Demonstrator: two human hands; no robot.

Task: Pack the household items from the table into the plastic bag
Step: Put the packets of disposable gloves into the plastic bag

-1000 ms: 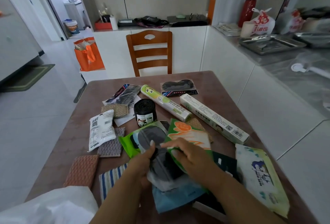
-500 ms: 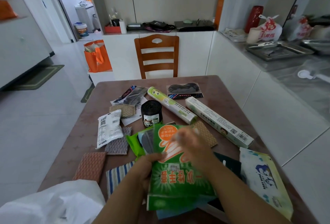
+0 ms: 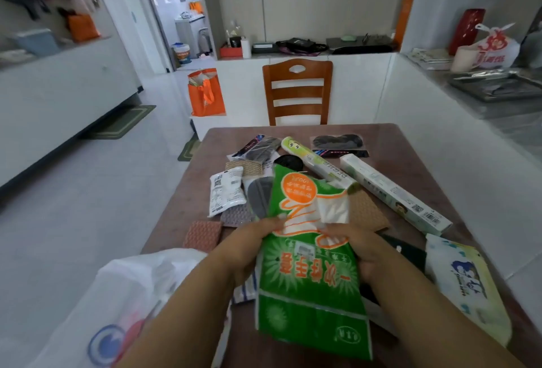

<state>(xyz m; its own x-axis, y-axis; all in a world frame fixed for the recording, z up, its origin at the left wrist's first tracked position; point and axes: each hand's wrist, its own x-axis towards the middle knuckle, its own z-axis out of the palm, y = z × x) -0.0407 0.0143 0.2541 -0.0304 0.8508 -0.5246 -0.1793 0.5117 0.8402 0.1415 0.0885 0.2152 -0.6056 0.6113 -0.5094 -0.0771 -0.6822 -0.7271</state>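
Observation:
A green and orange packet (image 3: 308, 265) is lifted above the table (image 3: 181, 200), gripped on both sides. My left hand (image 3: 249, 246) holds its left edge and my right hand (image 3: 356, 250) holds its right edge. Behind the packet a grey-black pouch (image 3: 259, 194) shows. The white plastic bag (image 3: 117, 309) with a blue and red logo lies at the near left, over the table's corner. Household items remain on the table: a white sachet (image 3: 225, 191), a long white box (image 3: 393, 191), a green-yellow roll (image 3: 316, 162) and a wet-wipes pack (image 3: 466, 282).
Woven scrub pads (image 3: 203, 234) lie at the left of the table, a tan pad (image 3: 366, 212) to the right. A wooden chair (image 3: 297, 91) stands at the far edge. An orange tote (image 3: 205, 94) sits on the floor; a counter with a metal tray (image 3: 495, 86) runs along the right.
Both hands have raised the green packet higher off the table and turned it more upright. The camera has tilted up, so more of the room shows.

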